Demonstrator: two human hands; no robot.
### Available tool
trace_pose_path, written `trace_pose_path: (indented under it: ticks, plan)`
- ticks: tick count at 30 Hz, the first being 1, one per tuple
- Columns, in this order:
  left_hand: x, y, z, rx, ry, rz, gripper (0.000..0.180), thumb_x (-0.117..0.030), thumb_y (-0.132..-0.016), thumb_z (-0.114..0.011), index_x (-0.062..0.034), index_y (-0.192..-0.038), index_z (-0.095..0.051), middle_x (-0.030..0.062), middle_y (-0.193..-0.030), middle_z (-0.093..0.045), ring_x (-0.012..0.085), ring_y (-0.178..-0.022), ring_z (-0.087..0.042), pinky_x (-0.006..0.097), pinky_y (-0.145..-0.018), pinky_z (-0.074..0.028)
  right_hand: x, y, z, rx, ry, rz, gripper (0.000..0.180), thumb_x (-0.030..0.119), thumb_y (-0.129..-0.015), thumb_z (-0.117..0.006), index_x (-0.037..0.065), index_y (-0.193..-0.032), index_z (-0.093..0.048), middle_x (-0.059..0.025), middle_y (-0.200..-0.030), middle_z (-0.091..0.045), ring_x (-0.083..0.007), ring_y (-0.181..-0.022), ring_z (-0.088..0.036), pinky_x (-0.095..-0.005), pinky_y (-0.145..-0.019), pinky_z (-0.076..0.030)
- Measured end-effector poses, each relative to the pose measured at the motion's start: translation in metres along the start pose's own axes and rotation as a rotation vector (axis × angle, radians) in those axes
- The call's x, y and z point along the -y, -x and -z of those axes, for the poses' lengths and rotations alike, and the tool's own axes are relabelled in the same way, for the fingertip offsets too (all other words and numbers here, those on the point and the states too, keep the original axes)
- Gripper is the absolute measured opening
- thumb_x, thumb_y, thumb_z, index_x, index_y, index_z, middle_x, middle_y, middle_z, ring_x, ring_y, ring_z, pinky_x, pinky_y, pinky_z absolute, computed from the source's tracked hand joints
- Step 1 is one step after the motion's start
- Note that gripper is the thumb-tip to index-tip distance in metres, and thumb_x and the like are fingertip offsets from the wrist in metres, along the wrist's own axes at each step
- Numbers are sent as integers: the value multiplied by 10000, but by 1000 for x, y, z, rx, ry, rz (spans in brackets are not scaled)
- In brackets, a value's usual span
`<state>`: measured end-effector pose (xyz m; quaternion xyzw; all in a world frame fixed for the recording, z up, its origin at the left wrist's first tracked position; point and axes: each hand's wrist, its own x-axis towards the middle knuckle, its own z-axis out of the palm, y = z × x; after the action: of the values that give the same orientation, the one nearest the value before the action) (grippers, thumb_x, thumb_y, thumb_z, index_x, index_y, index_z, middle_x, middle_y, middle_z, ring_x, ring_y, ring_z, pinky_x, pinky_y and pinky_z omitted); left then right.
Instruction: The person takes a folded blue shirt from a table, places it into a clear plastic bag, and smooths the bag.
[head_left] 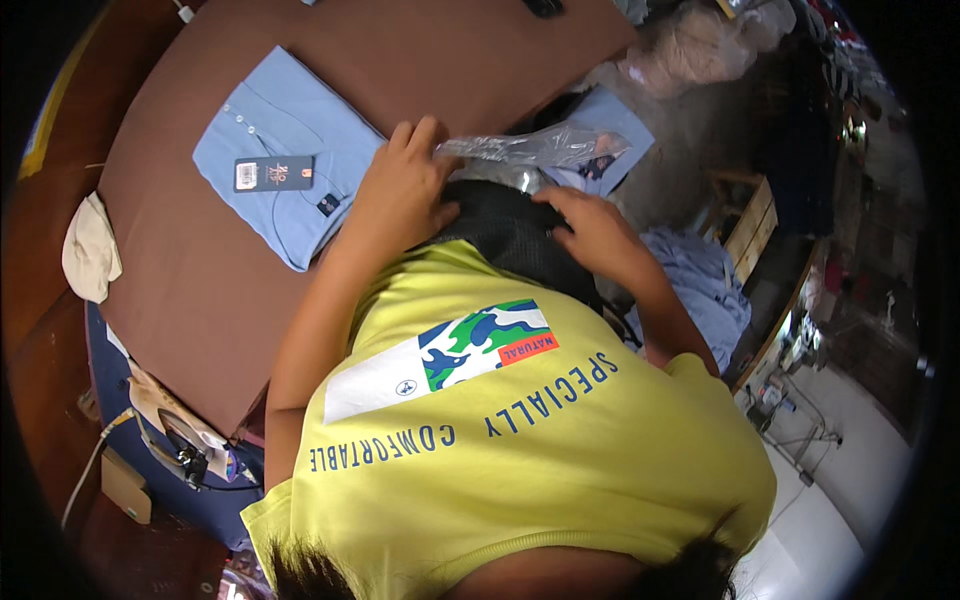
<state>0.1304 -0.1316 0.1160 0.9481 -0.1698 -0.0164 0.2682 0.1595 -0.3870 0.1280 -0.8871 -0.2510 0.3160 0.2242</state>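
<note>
Your left hand (408,180) is at about eleven o'clock from the middle of the view, back upward, its fingers bent and its thumb apart from them. A clear plastic bag (545,146) stretches away from its fingertips toward three o'clock, crumpled and shiny; you may be pinching its near end (the fingers hide that, so I cannot tell).

Your right hand (600,238) is at four o'clock from the left one, spread, with a gap between thumb and fingers, and the bag is near it at eleven o'clock. Black mesh fabric (500,215) lies between your two hands.

At nine to ten o'clock from your left hand, a folded light blue shirt (290,110) rests on the brown desk (180,260), bearing a dark tag (273,173) (its buttons face up). Another light blue garment (632,135) is at twelve o'clock from your right hand, partly behind the bag; a rumpled blue heap (705,295) lies at four o'clock. A cream cloth (90,248) sits at the desk's nine o'clock edge.
</note>
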Motion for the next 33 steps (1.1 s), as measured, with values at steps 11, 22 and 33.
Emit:
trace_pose_path:
  ticks: [11,22,33]
  plan:
    - [18,53,33,-332,590,228,254,36,-772,-606,-33,-1013,-640,108,-1026,-499,251,-963,-550,322,-797,-454,-14,-55,21,35,-143,178,294,231,-780,-677,19,-981,-642,-142,-895,-669,-239,-832,-655,-330,-743,-503]
    - [60,92,36,-884,1441,424,522,30,-771,-639,-58,-1270,-513,53,-1144,-539,158,-892,-590,289,-687,-536,33,-211,-29,238,-918,491,266,158,-885,-618,56,-1125,-564,-64,-1014,-625,-160,-865,-607,-278,-794,-514]
    - [87,135,37,-1189,1189,555,528,90,-785,-574,17,-1294,-455,101,-1013,-599,145,-895,-615,202,-698,-498,108,-242,-15,91,-1184,125,351,81,-817,-684,127,-1142,-560,-4,-947,-640,-108,-739,-607,-236,-562,-482]
